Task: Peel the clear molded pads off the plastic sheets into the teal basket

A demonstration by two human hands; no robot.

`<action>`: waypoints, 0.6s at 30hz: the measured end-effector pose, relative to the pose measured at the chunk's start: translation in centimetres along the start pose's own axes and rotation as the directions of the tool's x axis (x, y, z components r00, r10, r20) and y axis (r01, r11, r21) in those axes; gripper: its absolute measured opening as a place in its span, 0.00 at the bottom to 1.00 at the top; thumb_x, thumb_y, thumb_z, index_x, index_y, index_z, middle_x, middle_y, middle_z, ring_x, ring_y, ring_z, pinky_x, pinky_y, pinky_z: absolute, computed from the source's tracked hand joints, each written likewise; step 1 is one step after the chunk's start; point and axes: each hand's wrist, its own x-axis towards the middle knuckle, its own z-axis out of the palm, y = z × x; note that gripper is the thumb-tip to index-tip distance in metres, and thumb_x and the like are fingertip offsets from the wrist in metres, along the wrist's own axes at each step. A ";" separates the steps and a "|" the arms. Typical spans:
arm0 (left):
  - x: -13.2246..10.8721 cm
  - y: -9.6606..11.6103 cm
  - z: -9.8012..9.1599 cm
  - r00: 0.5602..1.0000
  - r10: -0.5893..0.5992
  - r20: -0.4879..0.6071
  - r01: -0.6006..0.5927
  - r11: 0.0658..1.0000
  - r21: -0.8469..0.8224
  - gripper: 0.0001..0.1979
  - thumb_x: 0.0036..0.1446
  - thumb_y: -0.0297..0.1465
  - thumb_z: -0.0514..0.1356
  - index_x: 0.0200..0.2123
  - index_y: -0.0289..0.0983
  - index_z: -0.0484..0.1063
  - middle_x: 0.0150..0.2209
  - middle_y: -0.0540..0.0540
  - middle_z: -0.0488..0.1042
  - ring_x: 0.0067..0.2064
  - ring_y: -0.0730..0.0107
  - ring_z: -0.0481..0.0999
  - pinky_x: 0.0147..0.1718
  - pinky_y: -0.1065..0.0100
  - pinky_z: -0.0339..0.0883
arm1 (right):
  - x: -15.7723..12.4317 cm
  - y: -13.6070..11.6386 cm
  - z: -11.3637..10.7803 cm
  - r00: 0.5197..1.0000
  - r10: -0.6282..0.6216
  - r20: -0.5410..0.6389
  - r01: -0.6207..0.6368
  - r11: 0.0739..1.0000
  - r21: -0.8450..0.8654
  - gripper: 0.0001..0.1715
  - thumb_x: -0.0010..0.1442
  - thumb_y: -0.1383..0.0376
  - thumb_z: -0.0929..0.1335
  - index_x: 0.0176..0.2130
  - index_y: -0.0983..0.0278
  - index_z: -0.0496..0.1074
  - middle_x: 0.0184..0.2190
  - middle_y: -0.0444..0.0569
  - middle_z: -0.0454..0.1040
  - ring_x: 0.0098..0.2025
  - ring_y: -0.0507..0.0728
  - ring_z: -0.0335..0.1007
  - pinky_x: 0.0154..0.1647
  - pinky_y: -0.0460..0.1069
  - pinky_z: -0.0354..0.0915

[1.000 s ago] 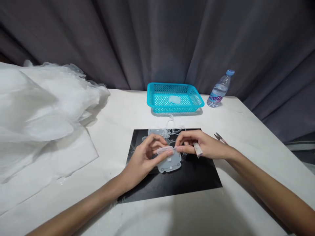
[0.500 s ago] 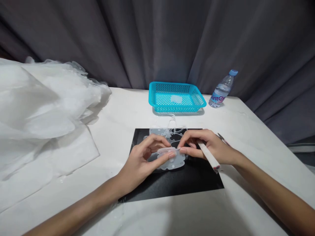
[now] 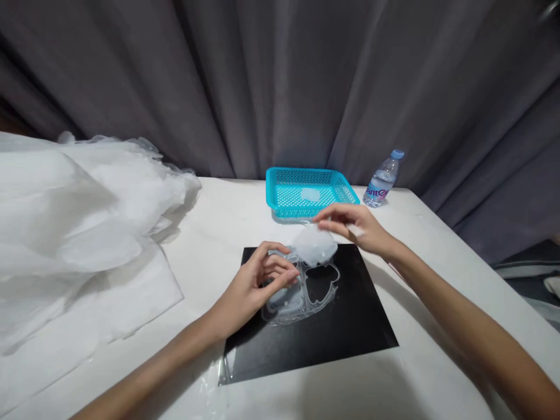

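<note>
My right hand [image 3: 352, 224] pinches the upper edge of a thin, translucent white plastic piece [image 3: 315, 248] with a wavy outline, raised above the far edge of a black mat [image 3: 350, 329]. On the mat lies a clear moulded plastic sheet [image 3: 284, 318]; its right side has a cut-out opening with the black showing through. My left hand [image 3: 254, 280] rests over the sheet's left part, fingers curved and thumb apart, with nothing visible gripped. Its fingers cover some of the sheet.
Behind the mat stands a turquoise basket [image 3: 291, 211] with a similar white piece [image 3: 310, 194] inside. A water bottle [image 3: 380, 182] is to its right. A large heap of white translucent sheeting [image 3: 100, 233] covers the table's left side. A grey curtain [image 3: 245, 87] hangs behind.
My right hand has moved up and away from my left, carrying the white piece off the sheet. My left hand has let go of it. The white stick in my right hand no longer shows.
</note>
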 end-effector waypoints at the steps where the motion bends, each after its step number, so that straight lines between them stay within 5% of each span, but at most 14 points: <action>1: 0.1 -0.1 -0.7 0.999 0.013 0.047 -0.017 0.995 0.095 0.14 0.71 0.37 0.62 0.54 0.42 0.65 0.43 0.46 0.80 0.42 0.66 0.80 0.45 0.62 0.74 | 1.8 0.8 -0.8 0.998 -0.028 -0.063 0.023 0.997 -0.075 0.13 0.66 0.57 0.73 0.44 0.63 0.81 0.34 0.47 0.78 0.30 0.52 0.65 0.32 0.48 0.62; 4: 0.0 -0.1 -2.4 0.965 0.050 0.259 -0.155 0.901 0.405 0.08 0.73 0.36 0.58 0.50 0.41 0.72 0.47 0.43 0.79 0.49 0.62 0.78 0.51 0.58 0.72 | 6.2 3.2 -3.2 0.970 -0.040 -0.239 -0.060 0.916 -0.396 0.13 0.70 0.60 0.67 0.44 0.64 0.79 0.41 0.52 0.79 0.41 0.58 0.72 0.44 0.53 0.66; 7: -0.3 0.1 -3.0 0.904 0.099 0.416 -0.343 0.750 0.565 0.09 0.74 0.34 0.56 0.50 0.41 0.75 0.50 0.43 0.77 0.53 0.60 0.77 0.57 0.56 0.69 | 6.8 4.6 -3.9 0.957 -0.051 -0.285 -0.100 0.864 -0.493 0.17 0.73 0.61 0.62 0.44 0.64 0.79 0.46 0.58 0.77 0.50 0.65 0.71 0.53 0.58 0.64; 10: -0.8 0.1 -2.6 0.860 0.184 0.475 -0.475 0.629 0.615 0.09 0.73 0.33 0.58 0.52 0.41 0.75 0.53 0.42 0.78 0.54 0.59 0.77 0.59 0.54 0.69 | 3.4 4.4 -2.2 0.969 -0.083 -0.231 -0.048 0.860 -0.509 0.21 0.75 0.57 0.59 0.42 0.62 0.77 0.44 0.55 0.77 0.49 0.64 0.70 0.52 0.58 0.63; 13: -1.5 0.1 -1.8 0.844 0.220 0.489 -0.522 0.546 0.655 0.10 0.71 0.33 0.60 0.53 0.40 0.75 0.55 0.40 0.78 0.55 0.56 0.79 0.59 0.53 0.71 | -1.6 3.1 0.6 0.994 -0.110 -0.006 0.093 0.865 -0.493 0.21 0.76 0.54 0.60 0.40 0.62 0.74 0.37 0.52 0.76 0.41 0.61 0.66 0.47 0.56 0.62; 18: -3.2 0.1 -1.2 0.833 0.203 0.515 -0.545 0.462 0.700 0.14 0.72 0.33 0.58 0.57 0.40 0.75 0.63 0.36 0.74 0.61 0.50 0.77 0.59 0.52 0.73 | -7.4 0.8 3.5 0.969 -0.117 0.216 0.164 0.963 -0.215 0.28 0.79 0.52 0.52 0.48 0.61 0.73 0.46 0.55 0.74 0.52 0.61 0.66 0.57 0.58 0.62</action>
